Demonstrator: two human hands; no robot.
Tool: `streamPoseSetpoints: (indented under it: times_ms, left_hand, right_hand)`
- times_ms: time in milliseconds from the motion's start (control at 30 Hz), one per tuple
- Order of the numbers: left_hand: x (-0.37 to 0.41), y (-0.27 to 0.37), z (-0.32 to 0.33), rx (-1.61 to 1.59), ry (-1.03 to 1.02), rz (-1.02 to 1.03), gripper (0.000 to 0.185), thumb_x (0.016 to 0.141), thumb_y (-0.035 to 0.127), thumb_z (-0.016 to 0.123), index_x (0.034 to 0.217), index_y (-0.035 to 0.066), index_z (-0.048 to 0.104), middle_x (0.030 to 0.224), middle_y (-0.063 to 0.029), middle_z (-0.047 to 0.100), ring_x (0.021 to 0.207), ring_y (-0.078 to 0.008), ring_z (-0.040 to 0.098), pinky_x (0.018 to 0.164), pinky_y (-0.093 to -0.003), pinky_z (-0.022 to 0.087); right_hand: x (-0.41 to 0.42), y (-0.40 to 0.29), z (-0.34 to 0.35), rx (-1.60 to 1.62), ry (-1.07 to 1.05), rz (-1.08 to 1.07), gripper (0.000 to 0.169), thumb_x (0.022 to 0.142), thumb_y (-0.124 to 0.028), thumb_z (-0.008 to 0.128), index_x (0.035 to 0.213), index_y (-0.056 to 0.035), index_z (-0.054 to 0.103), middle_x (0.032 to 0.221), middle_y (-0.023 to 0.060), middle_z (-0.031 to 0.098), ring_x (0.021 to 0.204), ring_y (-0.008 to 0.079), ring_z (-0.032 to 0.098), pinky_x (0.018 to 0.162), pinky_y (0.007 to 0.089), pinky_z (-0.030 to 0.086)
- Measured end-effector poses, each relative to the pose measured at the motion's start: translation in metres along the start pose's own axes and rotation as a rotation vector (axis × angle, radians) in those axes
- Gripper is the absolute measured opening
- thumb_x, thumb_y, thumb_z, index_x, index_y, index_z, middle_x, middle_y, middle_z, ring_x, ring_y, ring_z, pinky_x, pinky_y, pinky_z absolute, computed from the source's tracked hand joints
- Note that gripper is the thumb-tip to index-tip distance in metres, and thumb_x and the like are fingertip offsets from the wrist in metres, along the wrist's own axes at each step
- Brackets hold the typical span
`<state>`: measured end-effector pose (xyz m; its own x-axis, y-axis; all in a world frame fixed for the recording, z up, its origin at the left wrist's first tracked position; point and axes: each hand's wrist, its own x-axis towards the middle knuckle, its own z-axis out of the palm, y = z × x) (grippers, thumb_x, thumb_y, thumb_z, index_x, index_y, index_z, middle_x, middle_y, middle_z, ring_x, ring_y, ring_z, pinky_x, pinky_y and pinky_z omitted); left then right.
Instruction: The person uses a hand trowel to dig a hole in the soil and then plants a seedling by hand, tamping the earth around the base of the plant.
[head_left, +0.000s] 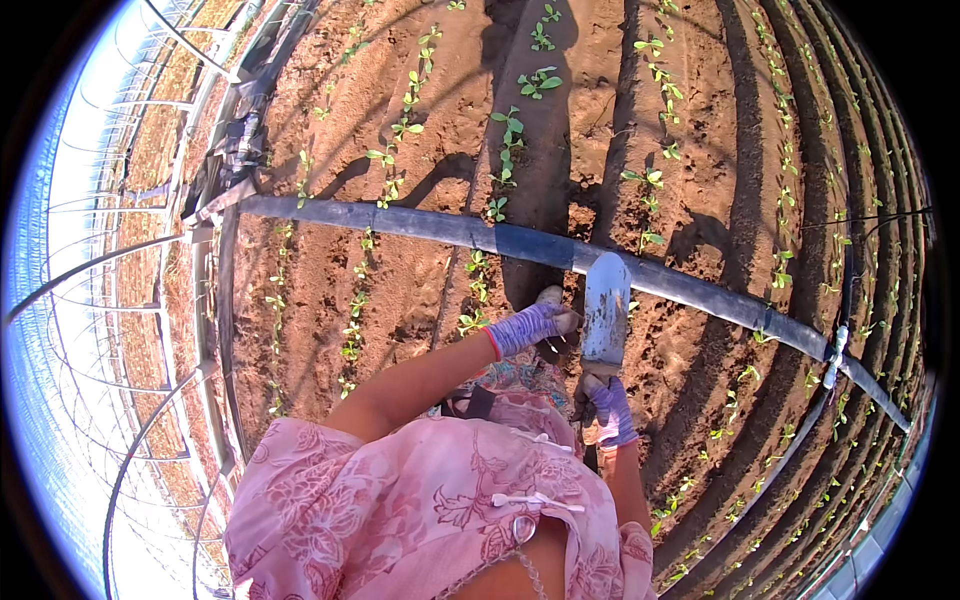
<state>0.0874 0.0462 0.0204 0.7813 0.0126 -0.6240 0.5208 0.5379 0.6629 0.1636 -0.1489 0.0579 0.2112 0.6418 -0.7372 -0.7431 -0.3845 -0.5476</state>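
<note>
My right hand (609, 409), in a purple-and-white knit glove with darker fingers, grips the lower end of a hand trowel (606, 307). Its long blade has worn, flaking blue-grey paint and points away from me, its tip overlapping a flat dark hose in the view. To the left of the blade is my left hand (544, 324), gloved the same way with a red cuff edge. Its fingers bend toward the trowel, but whether they hold anything is unclear. Just left of that hand grow leafy green seedlings (474, 321) in a soil bed.
The flat hose (420, 223) runs crosswise over the beds and meets a pipe fitting (838, 349) at right. Seedling rows (409, 127) line the furrowed soil (450, 67). A shoe tip (551, 294) shows beyond my left hand. Greenhouse hoops (120, 259) and plastic film stand at left.
</note>
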Motion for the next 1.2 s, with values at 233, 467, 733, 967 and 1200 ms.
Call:
streamPoseSetpoints:
  times_ms: [233, 467, 733, 967, 1200]
  left_hand:
    - [0.008, 0.010, 0.025, 0.167, 0.145, -0.011, 0.038, 0.074, 0.022, 0.065, 0.102, -0.001, 0.055, 0.086, -0.0060, 0.061, 0.078, -0.0122, 0.055, 0.071, -0.0265, 0.046]
    - [0.037, 0.043, -0.017, -0.398, 0.536, 0.048, 0.020, 0.081, 0.019, 0.057, 0.090, 0.002, 0.057, 0.078, -0.0057, 0.060, 0.073, -0.0173, 0.058, 0.063, -0.0304, 0.049]
    - [0.007, 0.013, 0.002, 0.930, 0.389, 0.438, 0.095, 0.054, 0.034, 0.077, 0.128, 0.006, 0.026, 0.121, -0.0176, 0.039, 0.110, -0.0318, 0.041, 0.093, -0.0363, 0.035]
    - [0.011, 0.010, -0.017, 0.869, 0.478, 0.338, 0.055, 0.065, 0.029, 0.069, 0.110, 0.007, 0.048, 0.099, -0.0173, 0.052, 0.091, -0.0293, 0.053, 0.078, -0.0351, 0.043]
    - [0.007, -0.006, -0.093, 0.895, 0.574, 0.060, 0.028, 0.082, 0.030, 0.048, 0.083, 0.004, 0.060, 0.068, -0.0161, 0.058, 0.066, -0.0277, 0.058, 0.061, -0.0354, 0.044]
  right_hand:
    - [-0.002, 0.009, 0.022, 0.061, 0.103, -0.008, 0.029, 0.072, -0.016, 0.065, 0.091, -0.0024, 0.047, 0.066, 0.0029, 0.051, 0.051, 0.0104, 0.049, 0.042, 0.0250, 0.044]
    - [-0.011, 0.011, 0.017, -0.098, 0.097, 0.100, 0.038, 0.071, -0.019, 0.066, 0.097, -0.0013, 0.044, 0.067, 0.0035, 0.052, 0.052, 0.0105, 0.049, 0.044, 0.0245, 0.044]
    - [-0.012, 0.009, 0.027, -0.180, 0.138, 0.163, 0.044, 0.071, -0.020, 0.065, 0.106, -0.0024, 0.045, 0.079, 0.0049, 0.055, 0.060, 0.0099, 0.051, 0.052, 0.0238, 0.045]
    - [-0.010, 0.021, 0.015, -0.268, 0.010, 0.184, 0.054, 0.069, -0.026, 0.067, 0.109, 0.0014, 0.043, 0.090, 0.0069, 0.054, 0.070, 0.0111, 0.051, 0.061, 0.0239, 0.045]
    - [-0.016, 0.007, 0.002, -0.082, 0.099, 0.310, 0.048, 0.068, -0.022, 0.069, 0.105, -0.0022, 0.046, 0.082, 0.0038, 0.055, 0.065, 0.0093, 0.050, 0.057, 0.0240, 0.045]
